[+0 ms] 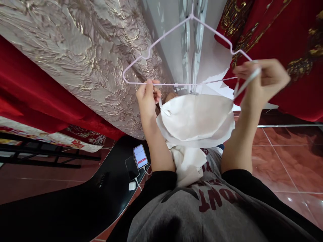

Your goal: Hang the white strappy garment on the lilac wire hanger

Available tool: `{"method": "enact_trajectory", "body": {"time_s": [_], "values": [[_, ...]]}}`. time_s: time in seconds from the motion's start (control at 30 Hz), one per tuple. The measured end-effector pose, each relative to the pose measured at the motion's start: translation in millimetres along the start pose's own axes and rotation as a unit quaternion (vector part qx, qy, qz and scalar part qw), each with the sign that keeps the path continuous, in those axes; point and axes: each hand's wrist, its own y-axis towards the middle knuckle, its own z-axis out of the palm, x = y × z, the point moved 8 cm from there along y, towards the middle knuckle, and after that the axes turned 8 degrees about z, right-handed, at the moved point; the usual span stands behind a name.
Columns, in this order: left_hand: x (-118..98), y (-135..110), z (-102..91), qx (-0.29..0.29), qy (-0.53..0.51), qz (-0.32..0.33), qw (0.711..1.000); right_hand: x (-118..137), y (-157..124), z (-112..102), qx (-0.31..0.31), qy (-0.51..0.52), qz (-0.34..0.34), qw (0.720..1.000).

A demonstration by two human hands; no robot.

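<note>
A thin lilac clothes hanger (164, 36) hangs upright in front of me. Below its bar is a white garment (196, 116) with thin straps, its upper edge spread wide and its lower part bunched against my shirt. My left hand (148, 95) is closed at the left end of the bar, where a short white strap runs down from the fingers to the cloth. At the hanger's right corner, my right hand (262, 77) is slightly blurred. A white strap (248, 84) loops over its thumb side and stretches down to the garment; its fingertips hide the corner.
Pale embossed fabric (83, 50) hangs on the left, and red cloth with gold decoration (282, 43) on the right. A black bench (63, 201) at lower left carries a lit phone (140, 156), a dark phone (132, 168) and a small white case (132, 186). Red tiles (280, 161) cover the floor.
</note>
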Motion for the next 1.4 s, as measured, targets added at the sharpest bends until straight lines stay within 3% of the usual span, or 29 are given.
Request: {"method": "enact_trajectory", "body": {"time_s": [0.1, 0.2, 0.47, 0.6, 0.67, 0.73, 0.83, 1.03, 1.13, 1.27, 1.4], "values": [[-3.3, -0.4, -2.9, 0.007, 0.002, 0.006, 1.000, 5.3, -16.5, 56.5, 0.220, -0.049, 0.067, 0.972], [-7.4, 1.7, -13.9, -0.008, -0.001, 0.010, 1.000, -5.6, -30.8, 78.6, 0.324, -0.115, 0.087, 0.935], [-17.9, 13.1, -58.0, -0.110, -0.005, 0.094, 0.990, -10.1, -23.5, 71.2, 0.318, -0.150, 0.056, 0.934], [-24.5, 13.0, -84.1, -0.212, 0.019, 0.178, 0.961, -4.3, -21.7, 68.9, 0.306, -0.158, 0.058, 0.937], [-31.0, 10.9, -88.2, -0.219, 0.018, 0.223, 0.950, -2.8, -18.4, 64.0, 0.272, -0.159, 0.061, 0.947], [-38.6, 9.7, -82.8, -0.185, 0.022, 0.253, 0.949, -2.8, -16.4, 60.6, 0.250, -0.153, 0.063, 0.954], [-50.5, 10.9, -57.7, -0.080, 0.037, 0.267, 0.960, -3.7, -17.1, 61.2, 0.250, -0.148, 0.061, 0.955], [-78.3, 31.5, 4.0, 0.075, 0.164, 0.215, 0.960, -1.2, -19.3, 61.1, 0.248, -0.145, 0.056, 0.956], [-87.1, 47.8, 25.2, 0.117, 0.214, 0.195, 0.950, 1.7, -19.4, 58.9, 0.239, -0.141, 0.056, 0.959], [-80.9, 57.4, 22.6, 0.097, 0.215, 0.197, 0.952, 2.1, -20.8, 59.1, 0.250, -0.146, 0.062, 0.955], [-52.2, 40.4, -12.9, -0.063, 0.110, 0.153, 0.980, 0.4, -22.5, 61.9, 0.271, -0.156, 0.059, 0.948]]}}
